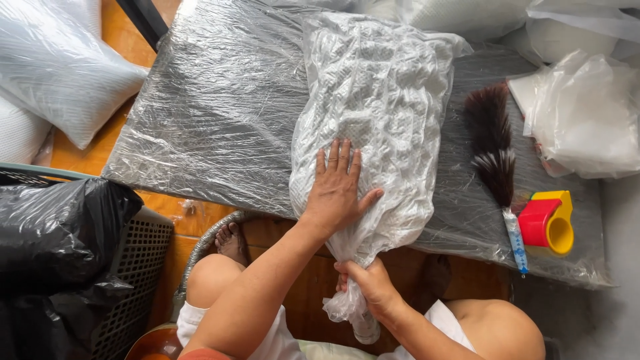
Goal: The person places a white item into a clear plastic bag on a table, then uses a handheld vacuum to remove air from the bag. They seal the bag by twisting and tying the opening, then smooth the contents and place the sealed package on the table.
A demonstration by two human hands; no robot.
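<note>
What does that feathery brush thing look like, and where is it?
Look at the plastic-covered table. To the right of the bagged white pillow lies a feather duster, beside a red and yellow tape dispenser. It alone has dark brown feathers and a thin handle.

The left hand presses flat on a white pillow in a clear plastic bag, lying on a plastic-wrapped table. The right hand grips the bag's gathered mouth. A feather duster and a red-and-yellow tape dispenser lie to the right.
</note>
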